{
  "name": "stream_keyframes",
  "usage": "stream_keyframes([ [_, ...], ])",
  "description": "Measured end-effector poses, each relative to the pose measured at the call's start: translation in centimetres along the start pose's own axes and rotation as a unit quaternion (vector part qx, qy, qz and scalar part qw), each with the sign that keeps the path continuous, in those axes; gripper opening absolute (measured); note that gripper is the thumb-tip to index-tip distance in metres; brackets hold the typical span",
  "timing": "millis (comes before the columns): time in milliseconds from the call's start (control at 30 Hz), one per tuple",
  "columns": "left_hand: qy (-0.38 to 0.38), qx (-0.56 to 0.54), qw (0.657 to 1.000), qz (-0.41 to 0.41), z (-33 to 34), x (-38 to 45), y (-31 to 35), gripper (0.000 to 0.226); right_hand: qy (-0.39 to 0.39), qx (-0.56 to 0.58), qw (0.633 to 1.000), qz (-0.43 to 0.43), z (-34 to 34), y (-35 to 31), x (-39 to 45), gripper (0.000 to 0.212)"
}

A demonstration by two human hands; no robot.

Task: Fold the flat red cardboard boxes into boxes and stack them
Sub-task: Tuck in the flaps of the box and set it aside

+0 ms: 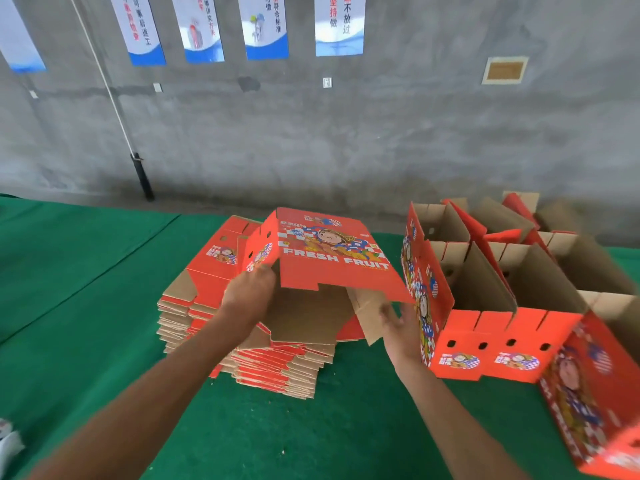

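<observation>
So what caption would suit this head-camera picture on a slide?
Left hand grips a half-opened red box above the flat stack; right hand reaches beside folded boxes.

Flat stack (pixel 242 341) left; folded boxes (pixel 502 306) right, on mat (pixel 86 306).

Two bare arms with no sleeves, a left hand (pixel 248 289) and right hand (pixel 403 329) without gloves or rings.
</observation>
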State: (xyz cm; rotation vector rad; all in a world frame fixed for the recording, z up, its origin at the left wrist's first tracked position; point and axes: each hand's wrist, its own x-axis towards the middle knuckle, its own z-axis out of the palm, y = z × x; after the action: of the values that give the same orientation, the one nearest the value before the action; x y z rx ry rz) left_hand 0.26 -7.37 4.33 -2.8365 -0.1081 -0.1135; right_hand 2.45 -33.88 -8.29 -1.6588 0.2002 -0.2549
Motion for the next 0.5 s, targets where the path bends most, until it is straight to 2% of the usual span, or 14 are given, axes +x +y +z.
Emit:
stream_keyframes([
  [100, 0.057, -0.117, 0.991, -0.023, -4.8, -2.2, -1.8, 0.02, -0.022, -0.081, 0.994, -0.07, -2.3, -5.0, -0.7, 0.011],
  [233, 0.109, -0.285, 0.951, -0.039, -10.6, -6.7, -4.6, 0.024, -0.065, -0.139, 0.97, -0.189, -10.1, -12.9, -3.6, 0.018],
  [300, 0.108, -0.341, 0.934, -0.009, -13.0, -9.0, -5.3, 0.026, -0.099, -0.193, 0.951, -0.222, -14.6, -17.2, -5.7, 0.021],
  [433, 0.052, -0.411, 0.907, 0.075, -16.6, -12.1, -3.6, 0.029, -0.136, -0.281, 0.925, -0.218, -22.7, -23.1, -9.2, 0.024],
  [467, 0.026, -0.412, 0.906, 0.087, -17.3, -12.3, -2.8, 0.029, -0.147, -0.275, 0.93, -0.193, -24.5, -23.9, -9.9, 0.025],
  [500, 0.005, -0.398, 0.912, 0.1, -17.9, -12.3, -2.0, 0.028, -0.151, -0.261, 0.94, -0.159, -26.1, -24.6, -10.5, 0.037],
])
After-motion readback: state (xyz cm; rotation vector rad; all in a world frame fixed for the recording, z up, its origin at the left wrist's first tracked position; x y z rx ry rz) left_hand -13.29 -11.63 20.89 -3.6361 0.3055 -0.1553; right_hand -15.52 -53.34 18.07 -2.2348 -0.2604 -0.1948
